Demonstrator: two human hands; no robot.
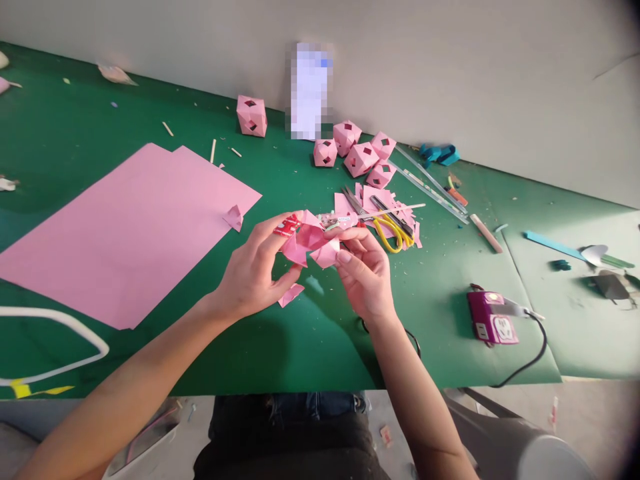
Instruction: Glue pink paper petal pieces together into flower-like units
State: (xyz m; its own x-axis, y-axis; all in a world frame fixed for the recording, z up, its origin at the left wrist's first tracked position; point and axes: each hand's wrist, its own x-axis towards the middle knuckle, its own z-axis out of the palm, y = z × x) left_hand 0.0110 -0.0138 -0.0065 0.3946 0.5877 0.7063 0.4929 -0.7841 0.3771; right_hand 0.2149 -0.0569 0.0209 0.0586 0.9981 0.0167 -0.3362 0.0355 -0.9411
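Between my two hands is a partly assembled folded pink paper piece (309, 235). My left hand (255, 267) grips its left side, with a red-and-white patterned wrap (287, 225) around one finger. On the right, my right hand (367, 270) pinches a folded flap of the same piece between thumb and fingers. Just below lies a small folded pink paper unit (291, 295) on the green table. Another small folded unit (234, 217) rests on the edge of the large pink paper sheets (130, 233) at left.
Several finished pink paper polyhedra (361, 159) stand near the wall by a blurred phone-like screen (309, 90). Yellow-handled scissors (395, 233) lie on pink scraps beyond my right hand. Clear rulers (435, 190) and a purple power socket block (493, 317) with a black cable are at right.
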